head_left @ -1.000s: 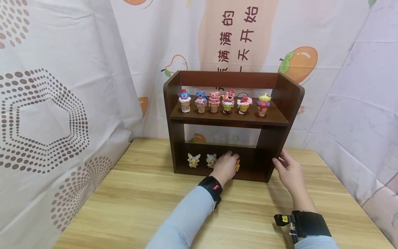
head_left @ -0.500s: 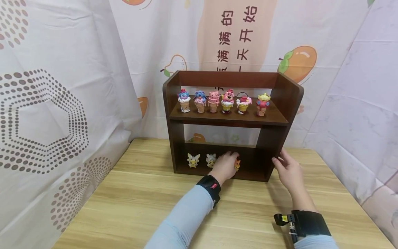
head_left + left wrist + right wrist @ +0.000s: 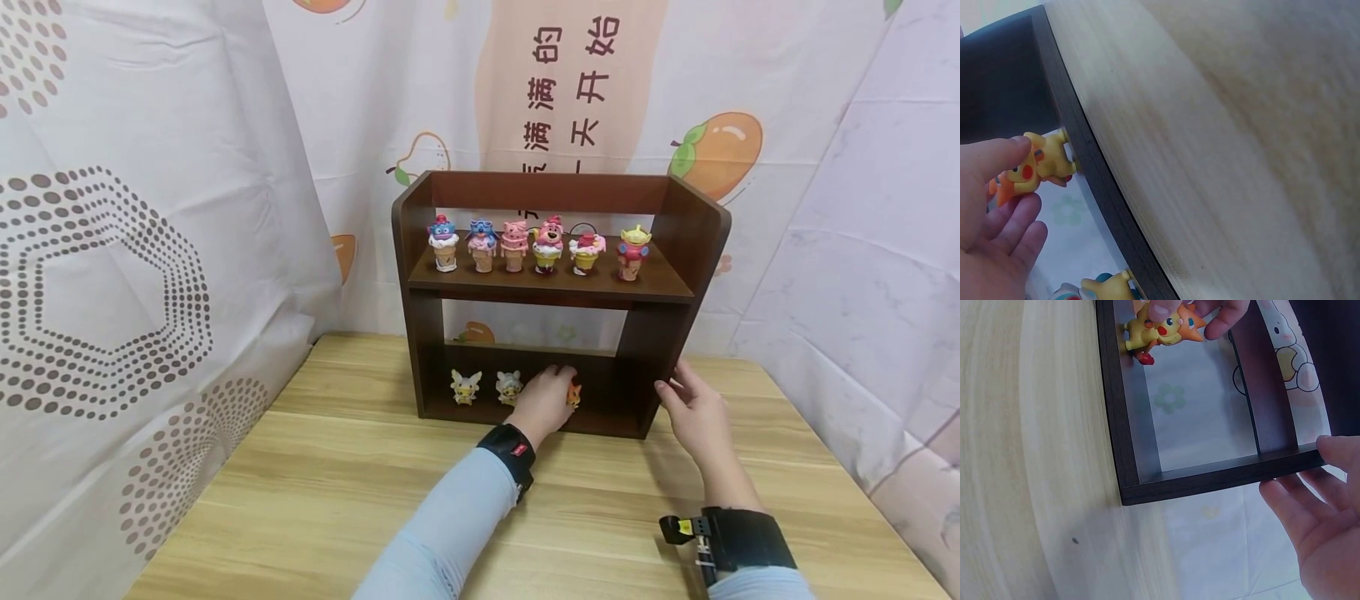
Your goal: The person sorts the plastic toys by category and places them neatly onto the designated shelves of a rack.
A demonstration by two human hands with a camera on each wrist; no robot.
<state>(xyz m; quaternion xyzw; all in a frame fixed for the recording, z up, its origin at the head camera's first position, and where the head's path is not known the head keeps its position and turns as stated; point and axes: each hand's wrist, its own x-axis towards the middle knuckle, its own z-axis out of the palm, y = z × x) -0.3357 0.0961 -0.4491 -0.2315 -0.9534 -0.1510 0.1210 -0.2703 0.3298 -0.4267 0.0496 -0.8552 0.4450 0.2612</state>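
Note:
My left hand reaches into the lower level of a dark brown two-tier shelf. Between thumb and fingers it pinches a small yellow Pikachu figurine with an orange hood, whose feet are right at the shelf's bottom board. In the head view the hand partly hides this figurine. My right hand grips the shelf's right side panel, thumb on the inner side and fingers behind. Two pale yellow-and-grey figurines, one with long ears and one with rounder ears, stand to the left on the lower level.
On the upper level stands a row of several ice-cream-cone figurines, from a blue one to a green-headed one. The shelf rests on a wood-grain table. Printed white curtains hang behind and at the sides.
The orange-hooded figurine has turned slightly in my left hand, showing more of its orange. My right hand stays on the side panel.

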